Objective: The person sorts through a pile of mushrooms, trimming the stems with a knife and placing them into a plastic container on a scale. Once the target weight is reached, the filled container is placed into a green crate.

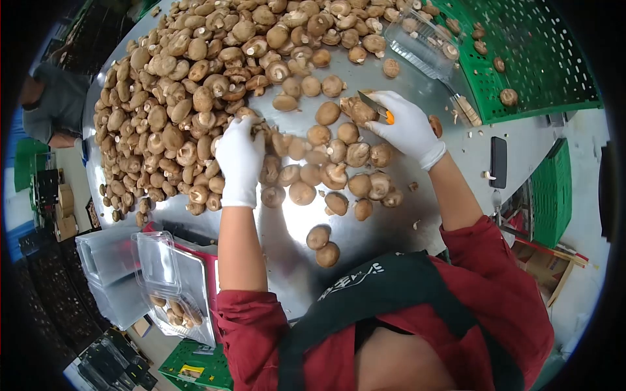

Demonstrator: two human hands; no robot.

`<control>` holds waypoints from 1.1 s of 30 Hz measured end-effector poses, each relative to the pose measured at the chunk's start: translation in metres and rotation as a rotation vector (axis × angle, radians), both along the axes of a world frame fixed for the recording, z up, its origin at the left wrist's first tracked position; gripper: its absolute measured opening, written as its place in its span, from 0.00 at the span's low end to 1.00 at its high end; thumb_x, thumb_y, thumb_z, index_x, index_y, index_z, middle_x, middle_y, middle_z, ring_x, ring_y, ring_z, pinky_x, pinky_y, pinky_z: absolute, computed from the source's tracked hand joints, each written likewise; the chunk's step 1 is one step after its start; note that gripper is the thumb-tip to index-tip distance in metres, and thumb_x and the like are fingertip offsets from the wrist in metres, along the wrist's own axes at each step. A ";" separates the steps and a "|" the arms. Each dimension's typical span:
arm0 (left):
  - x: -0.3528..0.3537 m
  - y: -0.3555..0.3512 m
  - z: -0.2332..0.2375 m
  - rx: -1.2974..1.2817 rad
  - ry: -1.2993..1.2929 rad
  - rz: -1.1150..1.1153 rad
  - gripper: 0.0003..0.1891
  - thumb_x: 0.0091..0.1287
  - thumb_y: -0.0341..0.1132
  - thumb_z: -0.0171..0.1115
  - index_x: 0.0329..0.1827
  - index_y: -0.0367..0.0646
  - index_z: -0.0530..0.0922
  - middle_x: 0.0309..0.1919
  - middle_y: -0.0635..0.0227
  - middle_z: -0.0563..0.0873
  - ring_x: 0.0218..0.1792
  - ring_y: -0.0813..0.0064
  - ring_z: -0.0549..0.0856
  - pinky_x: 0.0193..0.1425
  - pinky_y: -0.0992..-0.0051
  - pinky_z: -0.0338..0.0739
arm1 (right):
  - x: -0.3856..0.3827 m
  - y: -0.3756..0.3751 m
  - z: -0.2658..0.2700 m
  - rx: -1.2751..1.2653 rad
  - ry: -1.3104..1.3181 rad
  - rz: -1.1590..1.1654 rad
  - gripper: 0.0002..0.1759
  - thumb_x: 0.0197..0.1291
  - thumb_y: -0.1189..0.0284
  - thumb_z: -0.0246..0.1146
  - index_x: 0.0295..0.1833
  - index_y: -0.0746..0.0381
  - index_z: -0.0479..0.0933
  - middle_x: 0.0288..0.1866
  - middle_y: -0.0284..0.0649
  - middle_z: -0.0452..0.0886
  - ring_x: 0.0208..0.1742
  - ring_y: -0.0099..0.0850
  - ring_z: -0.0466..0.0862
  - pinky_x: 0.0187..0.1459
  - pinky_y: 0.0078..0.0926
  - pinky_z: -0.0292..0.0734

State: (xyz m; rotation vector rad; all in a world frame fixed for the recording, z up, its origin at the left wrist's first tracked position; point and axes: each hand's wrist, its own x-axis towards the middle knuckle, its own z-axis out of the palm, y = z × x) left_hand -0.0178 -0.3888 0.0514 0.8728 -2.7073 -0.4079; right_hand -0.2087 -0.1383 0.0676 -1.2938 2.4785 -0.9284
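Firmly, right hand (405,128) grips a steel knife (372,103), left hand (240,159) a round mushroom (246,115).

Pretty sure this is a produce packing shed, not a kitchen: huge steel table (365,241) buried in loose mushrooms (189,85), green plastic crates (535,58) alongside, and stacks of clear clamshell packs (163,274) at the edge.

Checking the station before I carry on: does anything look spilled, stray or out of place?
Minor only: a few mushrooms lie loose on the green crate top right, apart from the main pile, and small scraps lie beside the phone on the table.
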 end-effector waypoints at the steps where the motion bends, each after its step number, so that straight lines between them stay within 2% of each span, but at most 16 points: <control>1: 0.007 0.001 0.000 0.082 0.083 0.006 0.14 0.58 0.31 0.68 0.48 0.46 0.84 0.41 0.61 0.87 0.40 0.60 0.86 0.45 0.66 0.80 | 0.000 0.007 -0.003 -0.017 -0.012 -0.021 0.27 0.57 0.64 0.69 0.60 0.63 0.76 0.59 0.43 0.80 0.59 0.42 0.81 0.59 0.33 0.76; 2: 0.014 0.000 0.000 0.163 0.166 0.015 0.13 0.58 0.31 0.68 0.47 0.46 0.85 0.40 0.60 0.87 0.39 0.61 0.86 0.44 0.66 0.79 | 0.000 0.014 -0.007 -0.035 -0.025 -0.040 0.27 0.57 0.64 0.69 0.60 0.64 0.76 0.60 0.43 0.80 0.59 0.42 0.81 0.59 0.33 0.76; 3: 0.019 0.001 0.002 0.283 0.291 -0.023 0.13 0.62 0.28 0.67 0.50 0.43 0.85 0.38 0.63 0.89 0.33 0.72 0.86 0.36 0.75 0.78 | 0.001 0.021 -0.010 -0.054 -0.039 -0.056 0.27 0.57 0.65 0.70 0.61 0.65 0.76 0.60 0.44 0.80 0.59 0.42 0.81 0.60 0.32 0.76; 6: 0.046 0.018 0.018 1.020 0.432 0.245 0.10 0.66 0.27 0.66 0.49 0.39 0.84 0.37 0.69 0.88 0.27 0.85 0.81 0.29 0.84 0.72 | 0.003 0.034 -0.015 -0.082 -0.101 -0.112 0.27 0.57 0.67 0.70 0.61 0.67 0.75 0.59 0.46 0.80 0.59 0.41 0.81 0.61 0.32 0.75; 7: 0.052 0.023 0.019 1.102 0.493 0.257 0.12 0.70 0.27 0.63 0.55 0.36 0.81 0.38 0.70 0.88 0.23 0.93 0.72 0.24 0.89 0.59 | 0.005 0.035 -0.014 -0.083 -0.152 -0.116 0.26 0.58 0.68 0.70 0.60 0.69 0.75 0.58 0.47 0.80 0.58 0.41 0.82 0.61 0.31 0.75; 10: 0.072 0.034 0.013 1.233 0.608 0.244 0.12 0.70 0.26 0.63 0.55 0.36 0.80 0.39 0.69 0.88 0.22 0.92 0.69 0.24 0.88 0.59 | 0.012 0.032 -0.015 -0.123 -0.148 -0.100 0.24 0.59 0.69 0.69 0.58 0.69 0.76 0.56 0.47 0.81 0.56 0.42 0.82 0.60 0.31 0.76; 14: 0.095 0.057 -0.005 1.095 0.527 0.268 0.11 0.68 0.24 0.65 0.53 0.38 0.80 0.33 0.75 0.84 0.21 0.93 0.69 0.24 0.88 0.58 | 0.014 0.020 -0.004 -0.152 -0.135 -0.057 0.23 0.58 0.70 0.68 0.59 0.67 0.77 0.57 0.48 0.81 0.56 0.45 0.82 0.58 0.34 0.76; 15: 0.104 0.060 -0.023 0.913 0.436 0.262 0.11 0.66 0.23 0.66 0.51 0.39 0.80 0.31 0.78 0.81 0.22 0.93 0.69 0.24 0.88 0.58 | 0.012 0.016 -0.003 -0.151 -0.110 -0.051 0.24 0.58 0.70 0.68 0.59 0.67 0.77 0.57 0.47 0.81 0.56 0.45 0.82 0.58 0.34 0.77; 18: 0.118 0.080 -0.041 0.847 0.482 0.229 0.11 0.65 0.22 0.66 0.49 0.40 0.80 0.35 0.77 0.81 0.29 0.90 0.75 0.32 0.88 0.68 | 0.009 -0.008 0.005 -0.149 -0.048 0.016 0.22 0.58 0.71 0.65 0.58 0.63 0.78 0.56 0.46 0.81 0.54 0.46 0.83 0.56 0.36 0.78; 20: 0.110 0.092 -0.020 0.781 0.448 0.153 0.11 0.62 0.21 0.66 0.46 0.40 0.81 0.41 0.73 0.82 0.37 0.84 0.78 0.42 0.85 0.73 | 0.008 -0.032 0.003 -0.118 0.033 0.099 0.19 0.57 0.74 0.63 0.56 0.62 0.79 0.54 0.44 0.82 0.53 0.45 0.83 0.55 0.36 0.79; 23: 0.106 0.096 -0.002 0.666 0.268 0.030 0.11 0.57 0.20 0.66 0.42 0.39 0.82 0.48 0.65 0.83 0.44 0.73 0.80 0.47 0.78 0.76 | 0.011 -0.068 -0.005 0.149 0.084 0.256 0.24 0.56 0.71 0.66 0.61 0.59 0.77 0.54 0.47 0.81 0.53 0.45 0.84 0.53 0.37 0.80; 26: 0.107 0.099 -0.001 0.739 0.250 0.023 0.09 0.60 0.20 0.66 0.43 0.38 0.82 0.42 0.71 0.82 0.35 0.84 0.77 0.39 0.84 0.71 | 0.010 -0.093 -0.021 0.523 0.269 0.237 0.26 0.54 0.71 0.67 0.61 0.58 0.76 0.53 0.48 0.80 0.50 0.45 0.84 0.53 0.38 0.80; 27: 0.105 0.100 0.004 0.697 0.265 -0.007 0.08 0.61 0.20 0.65 0.42 0.39 0.83 0.41 0.72 0.82 0.34 0.85 0.77 0.38 0.83 0.72 | 0.007 -0.090 -0.015 0.505 0.266 0.261 0.22 0.56 0.71 0.66 0.58 0.59 0.77 0.52 0.49 0.82 0.47 0.45 0.85 0.49 0.40 0.81; 30: 0.105 0.107 0.009 0.903 0.322 0.049 0.09 0.61 0.20 0.64 0.43 0.38 0.83 0.40 0.72 0.82 0.33 0.84 0.77 0.39 0.83 0.72 | -0.011 -0.081 -0.020 0.352 0.022 0.282 0.15 0.59 0.75 0.61 0.53 0.63 0.80 0.52 0.52 0.83 0.47 0.48 0.86 0.47 0.42 0.82; 31: 0.106 0.107 0.009 0.885 0.311 0.050 0.09 0.60 0.20 0.64 0.43 0.38 0.82 0.40 0.71 0.82 0.33 0.84 0.77 0.39 0.83 0.72 | -0.014 -0.075 -0.008 0.338 -0.061 0.311 0.15 0.65 0.68 0.62 0.53 0.64 0.80 0.49 0.49 0.86 0.46 0.45 0.86 0.47 0.41 0.81; 33: 0.104 0.109 0.008 0.850 0.288 0.045 0.09 0.60 0.19 0.63 0.42 0.38 0.82 0.38 0.70 0.82 0.32 0.84 0.77 0.39 0.83 0.73 | -0.004 -0.062 0.018 0.142 -0.528 0.252 0.16 0.68 0.64 0.61 0.52 0.64 0.80 0.40 0.45 0.85 0.37 0.38 0.85 0.40 0.36 0.80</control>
